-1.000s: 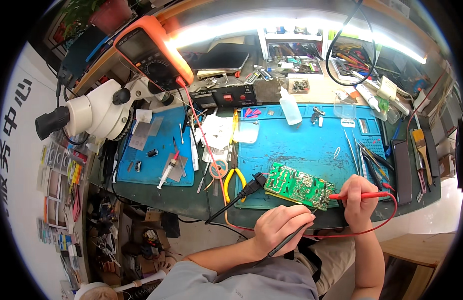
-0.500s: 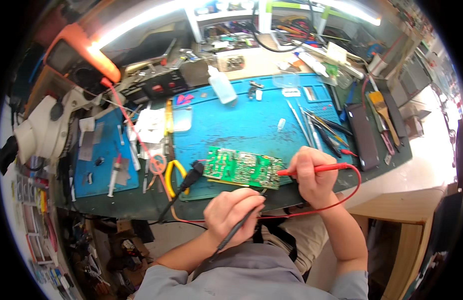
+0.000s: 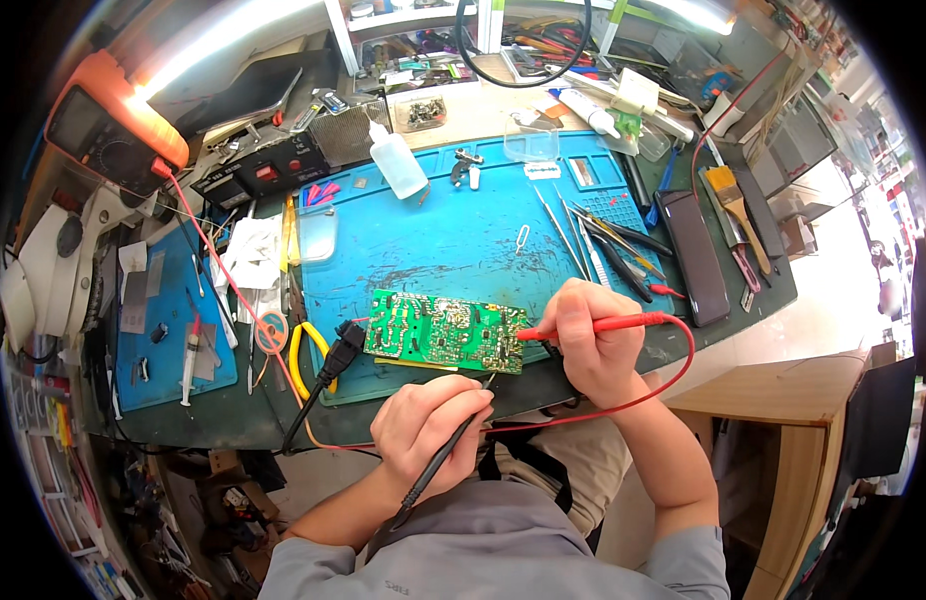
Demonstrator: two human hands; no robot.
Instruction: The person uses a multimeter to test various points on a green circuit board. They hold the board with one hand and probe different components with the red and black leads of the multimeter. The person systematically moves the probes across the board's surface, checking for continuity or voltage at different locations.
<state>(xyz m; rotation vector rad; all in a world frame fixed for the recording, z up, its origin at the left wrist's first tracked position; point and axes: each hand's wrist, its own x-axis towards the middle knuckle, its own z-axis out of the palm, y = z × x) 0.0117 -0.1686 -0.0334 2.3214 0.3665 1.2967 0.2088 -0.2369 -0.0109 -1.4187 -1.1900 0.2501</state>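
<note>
A green circuit board (image 3: 438, 332) lies solder side up on the near edge of the blue work mat (image 3: 383, 255). My left hand (image 3: 428, 425) is closed round a black test probe (image 3: 438, 462), its tip at the board's near edge toward the right. In my right hand (image 3: 593, 335) is a red test probe (image 3: 618, 323), its tip at the board's right end; whether it touches a joint I cannot tell. Beside the board's left end sits a black power plug (image 3: 343, 352). An orange multimeter (image 3: 113, 130) stands at the far left, with the red lead plugged into it.
Yellow-handled pliers (image 3: 308, 360) lie left of the board. Tweezers (image 3: 568, 230) and black-handled pliers (image 3: 618, 255) rest at the mat's right. A white squeeze bottle (image 3: 396, 165) is at the back. A dark phone-shaped slab (image 3: 693, 255) and a brush (image 3: 738, 205) lie farther right.
The whole view has shifted, so the bench appears farther left. Both hands keep hold of their probes at the board, with little visible movement relative to it.
</note>
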